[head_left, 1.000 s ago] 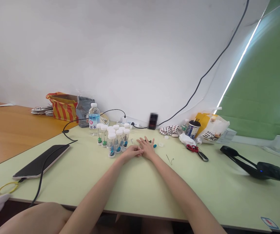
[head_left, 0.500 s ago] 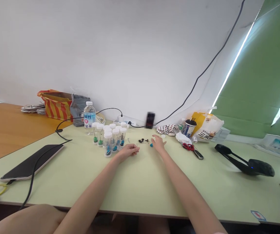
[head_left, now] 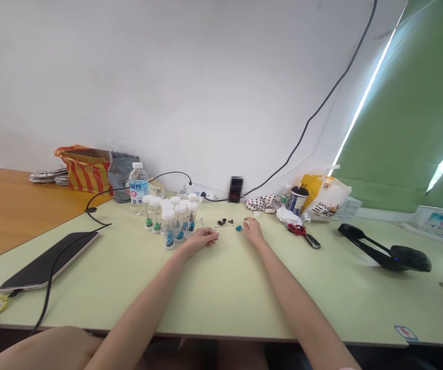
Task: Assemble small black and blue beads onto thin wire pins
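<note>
My left hand (head_left: 201, 238) rests on the pale green table (head_left: 221, 288) with its fingers curled in, just right of a cluster of clear vials with white caps (head_left: 169, 217). Whether it holds anything is hidden. My right hand (head_left: 253, 230) lies a little further right, fingers bent down with the tips on the table. It is next to a small blue piece (head_left: 238, 227), and a small white bit shows at its fingertips. Several tiny black parts (head_left: 223, 222) and a thin wire lie between the hands and the wall.
A water bottle (head_left: 138, 187) and a striped bag (head_left: 85, 168) stand at the back left. A tablet (head_left: 46, 262) with a black cable lies at the left. Red-handled scissors (head_left: 302, 232), a cup (head_left: 296, 199), a yellow bag (head_left: 324, 196) and a black headset (head_left: 387, 252) lie on the right.
My right hand lifted off my left hand and moved right, to beside the blue piece, uncovering the black parts. My left hand stayed curled in place. The view shifted slightly.
</note>
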Demonstrator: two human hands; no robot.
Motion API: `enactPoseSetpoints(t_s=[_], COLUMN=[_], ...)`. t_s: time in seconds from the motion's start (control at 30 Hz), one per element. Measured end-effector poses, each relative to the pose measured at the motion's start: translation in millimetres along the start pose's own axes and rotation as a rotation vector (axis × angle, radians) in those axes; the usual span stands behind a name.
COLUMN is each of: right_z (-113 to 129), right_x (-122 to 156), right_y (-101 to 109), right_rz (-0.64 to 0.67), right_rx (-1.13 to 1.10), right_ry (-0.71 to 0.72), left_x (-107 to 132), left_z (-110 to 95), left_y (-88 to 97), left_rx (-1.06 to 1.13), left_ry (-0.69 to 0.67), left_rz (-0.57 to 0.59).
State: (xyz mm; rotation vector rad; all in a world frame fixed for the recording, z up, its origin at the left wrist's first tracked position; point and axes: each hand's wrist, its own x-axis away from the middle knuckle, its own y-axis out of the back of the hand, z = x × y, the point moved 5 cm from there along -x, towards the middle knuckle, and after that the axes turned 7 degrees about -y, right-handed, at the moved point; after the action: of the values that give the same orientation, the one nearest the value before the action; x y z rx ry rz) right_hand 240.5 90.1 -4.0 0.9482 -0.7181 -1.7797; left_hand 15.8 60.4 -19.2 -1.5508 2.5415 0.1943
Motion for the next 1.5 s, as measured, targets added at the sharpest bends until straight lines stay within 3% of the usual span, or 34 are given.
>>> enactPoseSetpoints(t_s=[0.67,0.73,0.83,0.93,1.1,1.3,1.5], right_z=[-5.8,3.7,32.9,66.3,101.8,105.7,99.1], right_x=[1.1,5.6,13.8,19.0,15.1,10.9,14.2], right_y=[0.4,1.3,-3.0,-15.3,-38.0,-49.0,-33.4], right_rz=[0.031,0.019,0.005,0.054,0.154,0.191,0.112], right_rx=[0.056,0.115,0.215,0.239,0.293,0.373,0.182], right_ry=[-0.043,-0.015,0.153,0.286,0.31,0.29,0.294], left_x=[1.7,1.0,-0.5,-1.8,-2.3,-0.4,1.2], left_z=[-4.3,-2.9,-0.5,2.1,7.1,4.3,1.8], left_y=[-2.7,-2.7,-2.3,1.8,8.8,7.3,5.9], left_rx=[0.0,-0.001,0.007,0.069,0.192,0.186,0.187], left_ry=[0.006,0.006,0.003,0.007,0.049,0.076,0.09], left_rz=[0.003,0.004,0.002,-0.078,-0.221,-0.237,-0.257])
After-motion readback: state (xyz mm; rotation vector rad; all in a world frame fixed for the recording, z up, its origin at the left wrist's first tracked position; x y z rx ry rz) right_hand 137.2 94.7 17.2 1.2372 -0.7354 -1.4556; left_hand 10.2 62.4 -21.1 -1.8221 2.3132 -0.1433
